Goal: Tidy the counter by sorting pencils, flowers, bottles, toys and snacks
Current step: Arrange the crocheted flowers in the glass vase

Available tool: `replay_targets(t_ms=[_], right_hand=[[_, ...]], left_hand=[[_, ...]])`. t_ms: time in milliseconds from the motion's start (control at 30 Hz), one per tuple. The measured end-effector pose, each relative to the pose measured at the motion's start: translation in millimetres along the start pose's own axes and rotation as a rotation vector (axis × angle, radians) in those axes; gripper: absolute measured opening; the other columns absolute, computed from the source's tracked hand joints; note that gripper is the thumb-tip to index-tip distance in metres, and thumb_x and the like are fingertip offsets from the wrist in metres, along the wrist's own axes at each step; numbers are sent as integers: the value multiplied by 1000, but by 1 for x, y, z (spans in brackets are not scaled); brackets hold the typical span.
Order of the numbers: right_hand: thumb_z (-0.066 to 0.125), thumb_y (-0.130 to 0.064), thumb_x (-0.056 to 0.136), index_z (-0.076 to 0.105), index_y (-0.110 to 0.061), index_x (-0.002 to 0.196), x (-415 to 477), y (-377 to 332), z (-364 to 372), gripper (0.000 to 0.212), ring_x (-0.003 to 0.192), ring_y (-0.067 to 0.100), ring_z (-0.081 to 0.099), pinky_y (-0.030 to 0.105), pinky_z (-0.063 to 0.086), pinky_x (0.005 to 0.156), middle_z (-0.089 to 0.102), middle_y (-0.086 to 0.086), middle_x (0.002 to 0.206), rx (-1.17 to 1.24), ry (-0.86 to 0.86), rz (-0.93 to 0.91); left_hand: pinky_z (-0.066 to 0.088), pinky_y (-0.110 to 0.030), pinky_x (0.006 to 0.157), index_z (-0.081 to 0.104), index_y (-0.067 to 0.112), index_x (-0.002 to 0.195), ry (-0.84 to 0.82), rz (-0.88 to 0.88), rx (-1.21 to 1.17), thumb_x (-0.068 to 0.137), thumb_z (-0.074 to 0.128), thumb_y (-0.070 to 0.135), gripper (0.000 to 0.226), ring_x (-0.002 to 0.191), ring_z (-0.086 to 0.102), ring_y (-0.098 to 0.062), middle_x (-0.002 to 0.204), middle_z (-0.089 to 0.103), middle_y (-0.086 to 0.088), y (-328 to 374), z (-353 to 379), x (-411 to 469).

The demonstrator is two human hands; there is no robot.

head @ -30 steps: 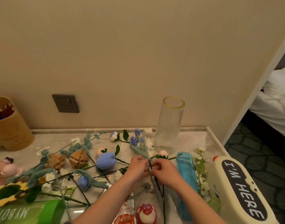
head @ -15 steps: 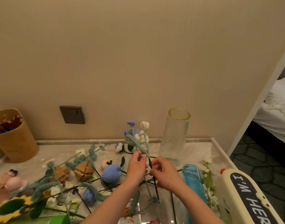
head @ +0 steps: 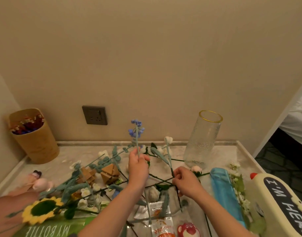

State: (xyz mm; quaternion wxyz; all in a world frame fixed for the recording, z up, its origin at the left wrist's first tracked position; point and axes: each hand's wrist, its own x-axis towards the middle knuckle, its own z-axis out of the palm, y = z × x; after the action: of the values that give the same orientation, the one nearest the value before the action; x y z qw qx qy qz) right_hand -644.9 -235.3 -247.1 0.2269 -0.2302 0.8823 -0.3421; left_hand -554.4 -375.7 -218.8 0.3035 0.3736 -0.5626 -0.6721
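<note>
Right now the marble surface (head: pixel 232 151) is strewn with crocheted flowers. The gold-rimmed glass vase (head: pixel 203 139) stands upright at one o'clock from my hands, empty as far as I can see.

To do this step well, I reckon I should draw the two stems apart along their length rather than yank them. Each should lift clear of the tangle under my wrists, then go lower end first into the vase mouth from above. I must not knock the rim, since tall glass likely tips easily.

My left hand (head: pixel 138 168) is raised at ten o'clock of the right. Its fingers and thumb pinch the pale stem of the blue flower spray (head: pixel 136 129), which stands nearly upright. My right hand (head: pixel 186 182) is lower, near the left but not touching it. Its fingers curl round the dark lower stem of the white-budded flower (head: pixel 168 140), which tilts slightly toward eleven o'clock, its bud at nine o'clock of the vase. The stem tails are lost among the other flowers.
</note>
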Motion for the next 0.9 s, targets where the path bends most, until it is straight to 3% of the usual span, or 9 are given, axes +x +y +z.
replay_targets(t_ms=[100, 200, 300, 400, 467, 567, 667, 733, 900], right_hand=[[60, -16, 87, 57, -26, 100, 3, -1, 5, 16, 78, 13, 65, 37, 58, 72, 65, -6, 83, -149, 15, 19], [63, -21, 85, 51, -29, 105, 3, -9, 6, 24, 84, 10, 58, 27, 48, 67, 59, -10, 92, -403, 88, -11], [64, -21, 81, 50, -31, 95, 5, -24, 13, 23, 83, 11, 52, 27, 45, 65, 51, -10, 94, -470, 171, -192], [65, -25, 80, 52, -36, 96, 11, -49, 26, 23, 82, 8, 52, 24, 44, 65, 51, -14, 93, -401, 92, -372], [65, -26, 79, 56, -32, 115, 20, -64, 40, 38, 101, 12, 55, 27, 48, 77, 57, -11, 108, -417, -7, -450], [71, -33, 75, 45, -27, 139, 32, -76, 61, 69, 128, 20, 44, 39, 47, 98, 52, -1, 137, -523, -160, -482], [77, -39, 66, 42, -28, 138, 42, -76, 80, 81, 124, 22, 47, 37, 47, 93, 52, 0, 133, -630, -235, -452], [77, -40, 64, 46, -29, 129, 45, -73, 89, 73, 115, 21, 53, 32, 46, 83, 55, -1, 125, -653, -221, -445], [77, -37, 60, 46, -32, 115, 46, -80, 77, 63, 94, 15, 56, 31, 50, 74, 53, -3, 112, -434, -197, -411]], left_hand=[[29, -18, 33, 50, 30, 108, -34, -65, 10, 101, 32, 7, 29, 36, 34, -5, 73, 51, -2, 1, -13, 0], [29, -22, 40, 50, 30, 92, -38, -79, -2, 100, 32, 8, 29, 42, 34, -9, 70, 47, -2, 1, -24, -2], [26, -23, 40, 49, 25, 100, -18, -97, -17, 101, 32, 9, 23, 43, 31, -11, 69, 46, -2, -2, -33, 1], [25, -21, 37, 49, 21, 108, -16, -121, -29, 100, 33, 8, 22, 42, 32, -10, 69, 46, -2, -3, -42, 3], [25, -20, 35, 50, 19, 109, -14, -133, -34, 99, 34, 8, 22, 42, 32, -9, 69, 46, -2, -3, -50, 4], [24, -19, 34, 51, 16, 109, -29, -154, -56, 98, 36, 7, 21, 40, 31, -9, 69, 47, -2, -1, -62, 6], [23, -18, 32, 51, 14, 108, -56, -174, -51, 97, 38, 6, 19, 34, 31, -5, 71, 50, -4, 3, -72, 6], [24, -18, 32, 51, 14, 107, -71, -176, -24, 97, 39, 7, 17, 33, 32, -4, 73, 52, -4, 3, -79, 6], [31, -18, 41, 53, 15, 103, -80, -103, 82, 98, 41, 10, 14, 47, 41, -6, 78, 58, 0, 8, -93, 7]])
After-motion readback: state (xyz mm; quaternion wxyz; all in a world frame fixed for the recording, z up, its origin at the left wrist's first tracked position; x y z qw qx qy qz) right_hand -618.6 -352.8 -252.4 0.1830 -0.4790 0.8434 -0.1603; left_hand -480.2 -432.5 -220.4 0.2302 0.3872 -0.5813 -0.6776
